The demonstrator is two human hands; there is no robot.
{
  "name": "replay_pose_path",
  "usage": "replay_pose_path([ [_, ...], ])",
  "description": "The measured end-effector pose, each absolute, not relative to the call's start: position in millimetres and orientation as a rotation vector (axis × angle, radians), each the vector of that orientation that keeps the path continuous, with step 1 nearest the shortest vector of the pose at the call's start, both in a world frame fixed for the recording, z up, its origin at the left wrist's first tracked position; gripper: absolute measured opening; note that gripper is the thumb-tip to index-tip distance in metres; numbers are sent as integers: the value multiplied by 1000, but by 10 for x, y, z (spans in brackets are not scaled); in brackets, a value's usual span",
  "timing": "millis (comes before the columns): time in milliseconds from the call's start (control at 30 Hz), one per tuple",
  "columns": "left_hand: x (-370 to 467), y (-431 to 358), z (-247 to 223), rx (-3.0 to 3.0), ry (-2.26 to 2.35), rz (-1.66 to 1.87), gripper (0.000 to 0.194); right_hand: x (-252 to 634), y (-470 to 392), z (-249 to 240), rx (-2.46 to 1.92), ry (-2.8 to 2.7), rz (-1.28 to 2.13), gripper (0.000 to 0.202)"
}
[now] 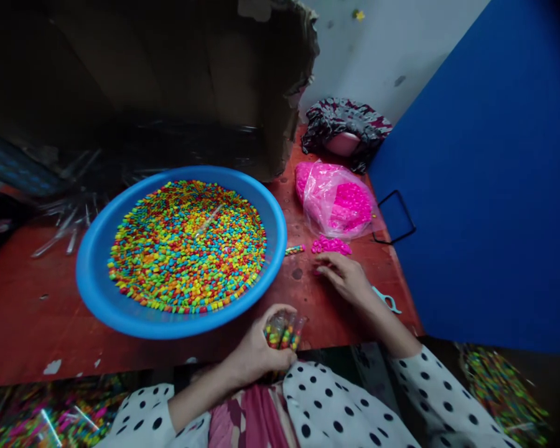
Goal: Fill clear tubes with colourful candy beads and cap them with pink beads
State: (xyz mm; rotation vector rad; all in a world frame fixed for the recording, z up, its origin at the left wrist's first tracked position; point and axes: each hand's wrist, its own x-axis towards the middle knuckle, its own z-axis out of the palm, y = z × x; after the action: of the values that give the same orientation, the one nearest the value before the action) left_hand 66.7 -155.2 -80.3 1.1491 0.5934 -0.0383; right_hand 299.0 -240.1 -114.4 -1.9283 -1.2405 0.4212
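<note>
My left hand (pixel 267 350) is closed around several clear plastic tubes (pixel 285 333) partly filled with colourful candies, their open ends up, close to the table's front edge. Over the table, my right hand (pixel 344 277) has thumb and fingers brought together on what looks like a small pink cap (pixel 317 272), mostly hidden by the fingertips. Just beyond it lies a small heap of pink caps (pixel 331 246). A filled tube (pixel 294 249) with a pink end rests between that heap and a wide blue basin (pixel 93 298), which holds many small multicoloured candies (pixel 186 249).
Behind the heap sits a clear bag of pink caps (pixel 338 202), near a patterned cloth bundle (pixel 348 127). Light-blue scissors (pixel 386 300) lie by my right wrist. A cardboard box (pixel 168 74) stands behind the basin, empty tubes (pixel 70 224) to its left. A blue panel (pixel 485 186) bounds the right.
</note>
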Motion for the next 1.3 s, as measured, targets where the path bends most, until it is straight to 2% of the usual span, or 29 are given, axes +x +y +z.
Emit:
replay_pose_path([
  [100,673,-1556,-807,1179,624,-8,57,2996,-2538,-1165,-2027,-1568,349,20],
  [233,682,-1583,-794,1127,711,87,54,2939,-2561,-1233,-1984,-1412,328,21],
  [433,675,-1645,-761,1023,712,116,44,2575,-2609,-1053,-1588,-690,921,26],
  [500,675,-1654,-754,1017,695,108,42,2408,-2619,-982,-1520,-633,986,27],
  [700,680,-1654,-760,1034,635,99,44,2115,-2603,-902,-1520,-763,887,21],
  [1067,667,-1644,-809,1078,597,159,40,2106,-2685,-842,-1557,-1132,677,13],
  [1200,649,-1647,-792,1089,624,184,40,2028,-2750,-942,-1514,-995,769,24],
  [1300,637,-1677,-776,1071,652,183,41,1932,-2784,-1025,-1478,-861,812,21],
])
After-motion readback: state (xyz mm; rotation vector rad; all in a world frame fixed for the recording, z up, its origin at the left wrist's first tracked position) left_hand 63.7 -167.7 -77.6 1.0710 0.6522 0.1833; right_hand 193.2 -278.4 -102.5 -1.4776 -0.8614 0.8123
